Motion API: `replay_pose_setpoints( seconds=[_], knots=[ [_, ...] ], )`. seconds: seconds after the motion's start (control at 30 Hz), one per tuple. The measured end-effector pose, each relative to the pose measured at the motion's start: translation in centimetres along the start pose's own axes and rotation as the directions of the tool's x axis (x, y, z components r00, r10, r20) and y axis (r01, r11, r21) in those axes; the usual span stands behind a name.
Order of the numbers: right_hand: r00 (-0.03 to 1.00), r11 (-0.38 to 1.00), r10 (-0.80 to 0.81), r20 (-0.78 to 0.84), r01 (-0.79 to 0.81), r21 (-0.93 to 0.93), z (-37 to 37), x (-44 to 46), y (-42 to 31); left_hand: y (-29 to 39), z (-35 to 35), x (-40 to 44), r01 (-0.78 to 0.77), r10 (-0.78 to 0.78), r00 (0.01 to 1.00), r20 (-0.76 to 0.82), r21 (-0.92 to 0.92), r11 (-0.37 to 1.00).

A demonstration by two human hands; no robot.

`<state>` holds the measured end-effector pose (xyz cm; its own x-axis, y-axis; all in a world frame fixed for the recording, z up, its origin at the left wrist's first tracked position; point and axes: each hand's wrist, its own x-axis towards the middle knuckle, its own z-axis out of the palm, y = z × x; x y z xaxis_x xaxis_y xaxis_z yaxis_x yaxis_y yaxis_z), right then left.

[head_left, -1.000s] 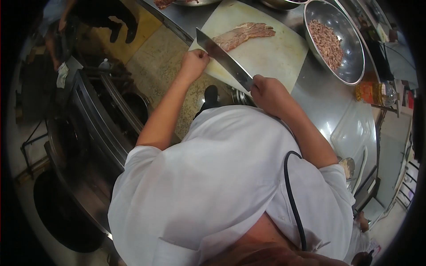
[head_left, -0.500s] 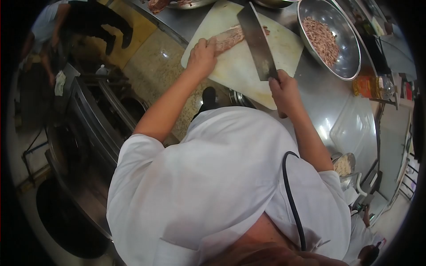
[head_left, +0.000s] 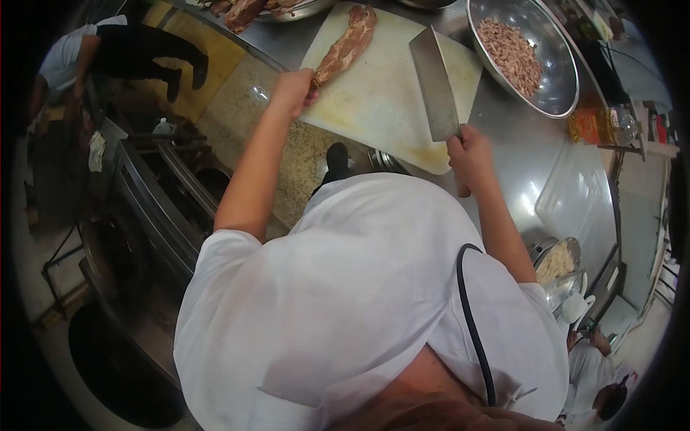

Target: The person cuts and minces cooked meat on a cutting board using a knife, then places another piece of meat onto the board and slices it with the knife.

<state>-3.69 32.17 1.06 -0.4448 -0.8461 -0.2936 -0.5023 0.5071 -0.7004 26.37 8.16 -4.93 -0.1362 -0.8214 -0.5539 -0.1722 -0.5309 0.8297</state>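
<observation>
My left hand (head_left: 293, 93) grips the near end of a long strip of meat (head_left: 347, 47). The strip slants up and away along the left side of a white cutting board (head_left: 381, 90). In my right hand (head_left: 471, 156) is the handle of a cleaver (head_left: 435, 86). Its broad blade points away from me over the right part of the board, apart from the meat.
A steel bowl (head_left: 564, 80) of chopped meat (head_left: 510, 56) stands right of the board. More meat (head_left: 244, 14) lies at the far left. An oil bottle (head_left: 602, 126) and a dish of pale food (head_left: 556, 262) are at the right. Other people stand at far left and lower right.
The meat strip has swung from lying across the board to the board's left side, with my left hand at its near end. The cleaver has moved off the meat, toward the right.
</observation>
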Motion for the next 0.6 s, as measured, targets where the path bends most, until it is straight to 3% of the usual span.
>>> replay_pose_setpoints(
  seconds=[0.03, 0.1, 0.13, 0.2, 0.23, 0.3, 0.33, 0.4, 0.6],
  knots=[
    [1.000, 1.000, -0.002, -0.003, 0.002, 0.000, 0.1, -0.1, -0.3, 0.0, 0.3, -0.2, -0.003, 0.003, 1.000, 0.001, 0.000, 1.000],
    [1.000, 1.000, -0.011, 0.022, 0.012, -0.028, 0.3, -0.4, -0.7, -0.2, 1.0, -0.4, -0.221, 0.291, 0.947, -0.137, 0.380, 0.898],
    [1.000, 1.000, -0.011, 0.022, 0.012, -0.028, 0.3, -0.3, -0.6, -0.2, 1.1, -0.1, -0.222, 0.292, 0.947, -0.137, 0.380, 0.898],
    [0.999, 0.999, -0.024, 0.040, 0.025, -0.020, 0.5, 0.3, -0.1, 0.3, 0.9, 0.6, -0.383, 0.494, 0.869, 0.000, 0.631, 0.674],
    [0.998, 0.999, -0.030, 0.047, 0.031, -0.018, 0.7, 0.7, 0.2, 0.8, 0.6, 1.0, -0.378, 0.494, 0.870, -0.008, 0.634, 0.675],
    [0.997, 0.994, -0.024, 0.068, 0.031, -0.108, 0.7, 1.2, 0.6, 1.8, 0.4, 1.5, -0.178, 0.194, 0.981, 0.025, 0.528, 0.830],
    [0.997, 0.994, -0.026, 0.069, 0.033, -0.108, 0.6, 1.2, 0.4, 2.2, 0.3, 1.4, -0.178, 0.195, 0.981, 0.023, 0.528, 0.830],
    [0.997, 0.993, -0.025, 0.066, 0.033, -0.115, 0.4, 1.0, -0.1, 2.8, -0.1, 1.2, -0.110, 0.109, 0.994, 0.017, 0.215, 0.970],
    [0.997, 0.997, 0.007, 0.081, -0.001, -0.077, 0.4, 1.1, 0.0, 2.6, -2.0, 2.5, -0.048, 0.025, 0.983, 0.182, 0.118, 0.992]
  ],
)
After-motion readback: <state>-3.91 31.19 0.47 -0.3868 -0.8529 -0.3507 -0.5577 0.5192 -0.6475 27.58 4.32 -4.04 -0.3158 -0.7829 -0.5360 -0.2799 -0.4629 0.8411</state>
